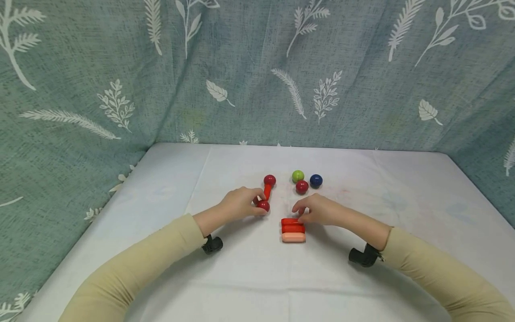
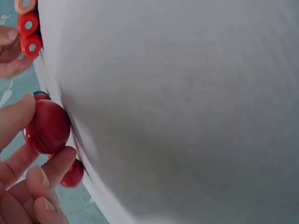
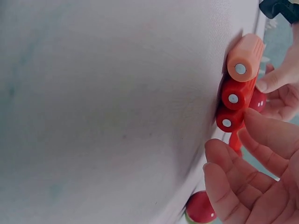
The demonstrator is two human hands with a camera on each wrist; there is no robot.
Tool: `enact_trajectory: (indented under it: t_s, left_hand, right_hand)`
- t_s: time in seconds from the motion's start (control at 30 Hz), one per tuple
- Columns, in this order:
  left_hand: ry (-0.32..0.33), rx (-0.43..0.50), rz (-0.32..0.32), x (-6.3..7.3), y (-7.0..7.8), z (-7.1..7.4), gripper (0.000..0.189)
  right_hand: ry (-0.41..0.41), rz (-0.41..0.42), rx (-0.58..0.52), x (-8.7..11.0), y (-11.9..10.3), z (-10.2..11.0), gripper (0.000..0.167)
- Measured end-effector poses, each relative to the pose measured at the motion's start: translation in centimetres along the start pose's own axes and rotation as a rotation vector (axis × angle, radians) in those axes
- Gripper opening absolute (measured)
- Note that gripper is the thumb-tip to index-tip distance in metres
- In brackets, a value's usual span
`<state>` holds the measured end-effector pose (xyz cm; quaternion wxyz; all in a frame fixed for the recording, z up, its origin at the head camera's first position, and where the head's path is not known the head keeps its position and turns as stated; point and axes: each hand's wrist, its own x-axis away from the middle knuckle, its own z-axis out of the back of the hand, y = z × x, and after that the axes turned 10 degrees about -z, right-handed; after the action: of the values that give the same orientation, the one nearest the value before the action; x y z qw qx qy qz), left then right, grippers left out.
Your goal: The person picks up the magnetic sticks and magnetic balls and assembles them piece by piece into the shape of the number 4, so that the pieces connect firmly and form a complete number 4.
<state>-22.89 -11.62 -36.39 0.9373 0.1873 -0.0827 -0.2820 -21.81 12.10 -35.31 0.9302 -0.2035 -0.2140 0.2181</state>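
Note:
My left hand [image 1: 241, 203] pinches a shiny red ball [image 1: 263, 205] between thumb and fingers. The ball meets the near end of a red rod [image 1: 267, 191], whose far end meets another red ball [image 1: 270, 180]. To the right, two red rods [image 1: 293, 228] and a ribbed peach rod [image 1: 293, 237] lie side by side. My right hand [image 1: 319, 209] is over the farthest red one, its thumb at that rod and its other fingers loosely bent. Round silvery ends [image 3: 233, 98] show on the rods in the right wrist view.
Behind the right hand sit a green ball [image 1: 298, 175], a third red ball [image 1: 301, 187] and a dark blue ball [image 1: 316, 180]. White cloth [image 1: 241, 286] covers the table. A leaf-patterned green curtain [image 1: 249, 71] hangs behind it.

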Motion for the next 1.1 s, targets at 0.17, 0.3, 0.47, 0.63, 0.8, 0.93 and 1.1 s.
enact_trajectory:
  t_s: [0.17, 0.3, 0.47, 0.63, 0.8, 0.93, 1.1]
  left_hand:
    - [0.004, 0.003, -0.001, 0.0, 0.2, 0.0, 0.033]
    - [0.006, 0.029, -0.025, 0.2, 0.1, 0.1, 0.033]
    - [-0.005, 0.069, -0.057, 0.4, -0.3, 0.2, 0.031]
    - [-0.017, 0.116, -0.086, 0.3, -0.8, 0.1, 0.032]
    - [-0.015, 0.138, -0.103, 0.0, -0.9, 0.0, 0.034]
    - [-0.011, 0.146, -0.098, -0.1, -0.7, 0.0, 0.035]
    - [-0.007, 0.156, -0.071, -0.1, -0.6, 0.1, 0.034]
  right_hand:
    - [0.001, 0.025, 0.004, -0.1, 0.0, -0.1, 0.025]
    - [0.004, 0.048, 0.019, -0.1, 0.0, -0.1, 0.024]
    - [-0.007, 0.055, 0.031, 0.0, 0.0, -0.1, 0.023]
    - [-0.012, 0.052, 0.053, -0.2, 0.0, -0.2, 0.025]
    - [0.012, 0.056, 0.088, -0.4, 0.1, -0.5, 0.025]
    - [0.024, 0.059, 0.104, -0.6, 0.0, -0.6, 0.022]
    - [0.024, 0.048, 0.115, -0.7, -0.2, -0.7, 0.018]
